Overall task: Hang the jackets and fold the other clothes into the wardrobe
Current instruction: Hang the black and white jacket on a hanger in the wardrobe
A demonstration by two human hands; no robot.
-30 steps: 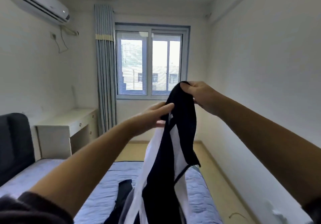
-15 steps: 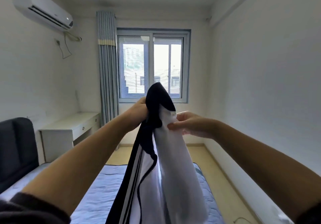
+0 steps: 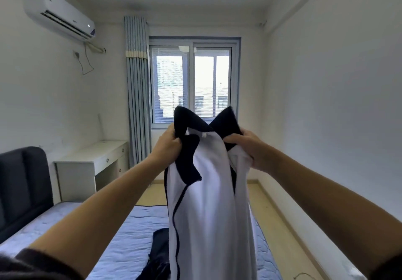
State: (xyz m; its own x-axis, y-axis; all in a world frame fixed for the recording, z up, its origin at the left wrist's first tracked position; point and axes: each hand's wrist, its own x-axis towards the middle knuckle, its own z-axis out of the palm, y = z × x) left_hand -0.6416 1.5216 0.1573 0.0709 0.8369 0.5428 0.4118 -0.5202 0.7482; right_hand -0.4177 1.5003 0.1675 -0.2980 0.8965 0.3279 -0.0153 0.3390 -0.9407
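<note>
I hold a white jacket (image 3: 208, 203) with a dark navy collar and a dark zip edge up in front of me, its inside facing me. My left hand (image 3: 168, 146) grips the left side of the collar. My right hand (image 3: 248, 149) grips the right side of the collar and shoulder. The jacket hangs straight down over the bed (image 3: 121, 238). Another dark garment (image 3: 158, 255) lies on the bed behind the jacket's lower part. No wardrobe or hanger is in view.
A blue quilted bed with a dark padded headboard (image 3: 21, 188) fills the lower left. A white desk (image 3: 91, 160) stands by the left wall near a blue curtain (image 3: 138, 97) and window (image 3: 193, 84). Wooden floor (image 3: 280, 234) runs along the right wall.
The jacket has been turned and spread: from one bunched dark end held high, both hands now grip the collar on either side, and the white inside faces me.
</note>
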